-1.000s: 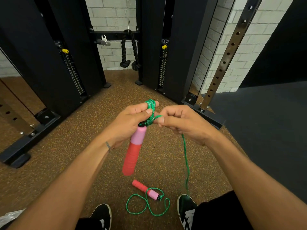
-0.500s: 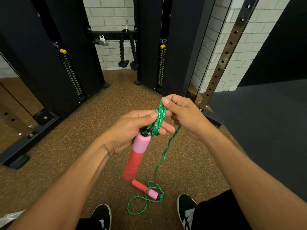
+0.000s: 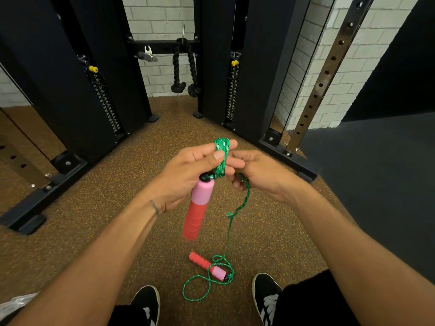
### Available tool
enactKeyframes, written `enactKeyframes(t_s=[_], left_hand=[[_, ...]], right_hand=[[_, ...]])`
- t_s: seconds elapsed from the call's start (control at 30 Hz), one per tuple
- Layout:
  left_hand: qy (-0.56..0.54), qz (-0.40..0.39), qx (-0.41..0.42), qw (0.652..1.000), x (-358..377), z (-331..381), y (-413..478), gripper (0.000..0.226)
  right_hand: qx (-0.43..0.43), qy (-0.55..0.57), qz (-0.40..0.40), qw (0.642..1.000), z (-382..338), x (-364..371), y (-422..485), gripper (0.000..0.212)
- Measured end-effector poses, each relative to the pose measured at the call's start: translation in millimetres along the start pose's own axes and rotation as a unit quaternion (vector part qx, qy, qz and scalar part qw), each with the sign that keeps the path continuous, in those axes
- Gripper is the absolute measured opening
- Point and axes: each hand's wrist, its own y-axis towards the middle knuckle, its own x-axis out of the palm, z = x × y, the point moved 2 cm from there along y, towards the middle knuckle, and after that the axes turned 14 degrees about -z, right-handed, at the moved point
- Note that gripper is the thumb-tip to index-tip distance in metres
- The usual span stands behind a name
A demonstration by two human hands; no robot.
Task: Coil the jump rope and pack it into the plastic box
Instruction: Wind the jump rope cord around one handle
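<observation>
My left hand (image 3: 188,170) grips the top of a pink-and-red jump rope handle (image 3: 199,208) that hangs downward. Several turns of green rope (image 3: 222,156) are wound around its fingers. My right hand (image 3: 256,172) is closed on the rope just right of the coil. From it the loose green rope (image 3: 229,231) drops to the floor, where it ends in a small loop beside the second handle (image 3: 208,265) lying between my shoes. A clear plastic thing (image 3: 16,304) shows at the bottom left corner; I cannot tell whether it is the box.
Black weight-stack columns (image 3: 77,85) of a cable machine stand left and right ahead, with a black rope attachment (image 3: 184,71) hanging between them. A perforated steel upright (image 3: 322,81) rises at right. Brown speckled rubber floor (image 3: 94,208) lies underfoot, a dark mat (image 3: 376,184) to the right.
My right hand has come down from above the coil to its lower right, laying another turn on my left fingers. The slack on the floor has shortened.
</observation>
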Motion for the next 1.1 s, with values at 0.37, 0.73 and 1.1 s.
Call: enactKeyframes(t_s=[0.37, 0.73, 1.1], left_hand=[[-0.043, 0.083, 0.031, 0.995, -6.8, 3.4, -0.9, 0.032], [0.05, 0.049, -0.012, 0.997, -12.4, 1.9, -1.0, 0.033], [0.013, -0.034, -0.049, 0.998, 0.8, 1.4, -3.5, 0.028]], right_hand=[[-0.006, -0.152, -0.061, 0.986, -5.1, 13.3, -7.9, 0.021], [-0.084, -0.167, -0.042, 0.981, -14.6, 12.6, -17.7, 0.016], [-0.225, -0.127, 0.057, 0.965, -29.9, -1.6, -27.0, 0.008]])
